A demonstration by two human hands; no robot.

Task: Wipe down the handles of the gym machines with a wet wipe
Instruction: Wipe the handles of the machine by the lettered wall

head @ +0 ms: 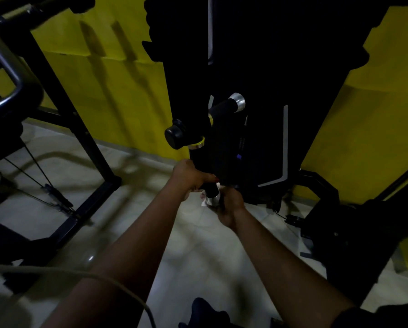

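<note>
The handle sits low on the front of the black machine, a short round bar with a dark matt grip and a bright metal end cap; the wipe shows only as scraps of thin white sheet beside that cap, held there by the right hand, whose fingers curl round the cap end; the left hand grips the dark part nearer the machine. As I judge it, the risk is a patchy clean: the left hand covers part of the grip, so that stretch would be missed unless it shifts; the bunched wipe could also slide off the smooth cap and drop to the floor (pale, glossy tiles); the dim light would hide missed spots. Higher up, a second handle with the same dark sleeve and metal cap, and a round black knob with a yellow ring, stand out from the machine.
</note>
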